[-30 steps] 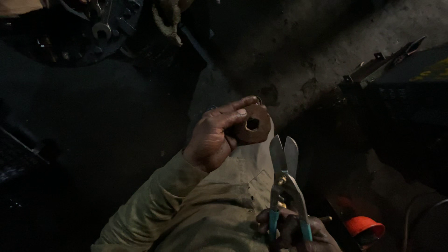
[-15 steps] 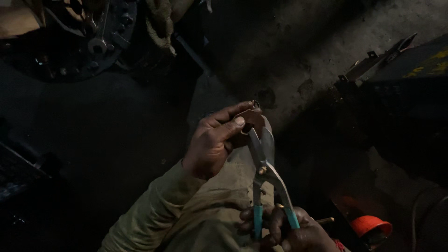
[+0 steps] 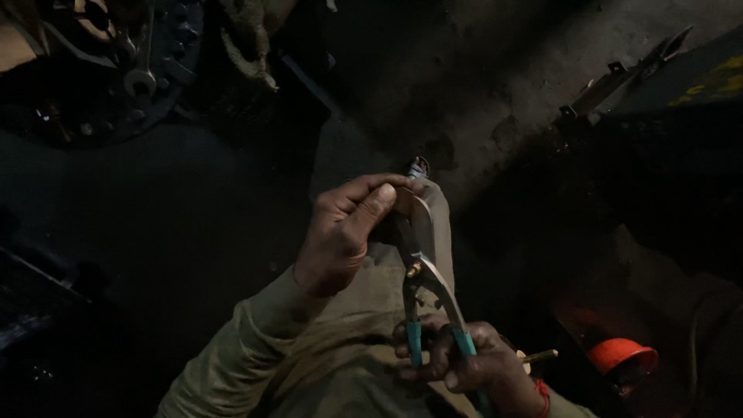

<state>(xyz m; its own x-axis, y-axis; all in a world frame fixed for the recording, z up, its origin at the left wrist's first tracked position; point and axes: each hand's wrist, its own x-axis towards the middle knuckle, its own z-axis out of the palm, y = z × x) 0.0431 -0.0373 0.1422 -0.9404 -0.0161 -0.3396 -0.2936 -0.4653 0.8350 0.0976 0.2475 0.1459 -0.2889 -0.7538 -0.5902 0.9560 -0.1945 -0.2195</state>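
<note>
My left hand (image 3: 344,232) grips a small round brown disc (image 3: 410,207), now seen edge-on between thumb and fingers. My right hand (image 3: 464,364) is closed on the teal handles of metal snips (image 3: 422,282). The snip blades point up and reach the disc at my left thumb. Whether the blades bite into the disc is hard to tell in the dim light. Both arms wear khaki sleeves.
A dark greasy floor surrounds me. A round black machine part (image 3: 93,85) with a spanner (image 3: 143,73) on it lies at the top left. An orange cap-like object (image 3: 623,356) sits at the lower right. A metal bracket (image 3: 627,73) runs along the upper right.
The snips have risen from below the disc up to it. My left hand has turned the disc from face-on to edge-on.
</note>
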